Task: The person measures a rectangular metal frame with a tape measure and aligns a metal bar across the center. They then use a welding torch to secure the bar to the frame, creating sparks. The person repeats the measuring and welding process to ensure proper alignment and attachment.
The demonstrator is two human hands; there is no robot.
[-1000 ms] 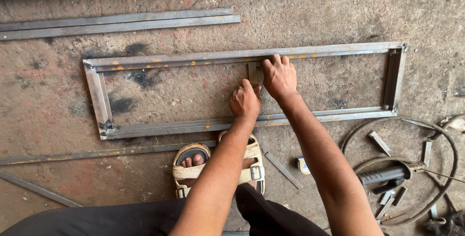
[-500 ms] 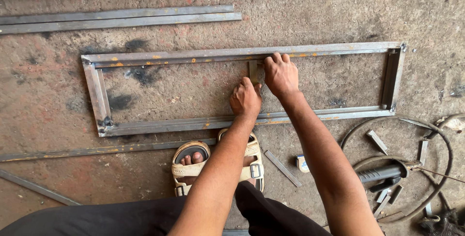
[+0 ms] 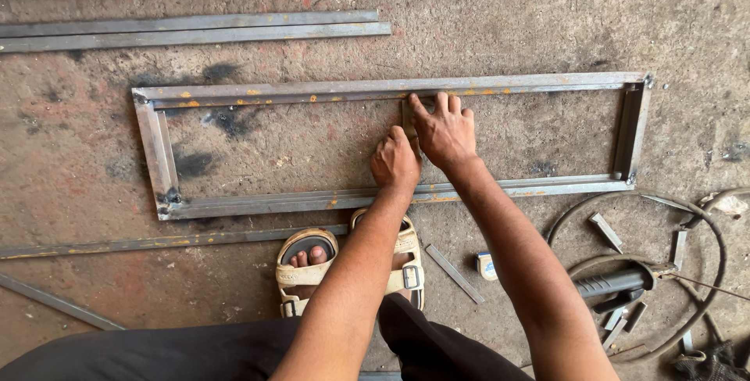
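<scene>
Hands barely shifted, rusty rectangular steel frame (image 3: 391, 88) flat on floor, right hand (image 3: 444, 131) pressing small upright piece (image 3: 408, 115), left hand (image 3: 394, 162) loosely curled, maybe pinching it

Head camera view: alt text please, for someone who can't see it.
Both hands, left hand and right hand, press a short metal piece inside a rectangular steel frame on a concrete floor. Sandalled feet below; cable at right.
</scene>
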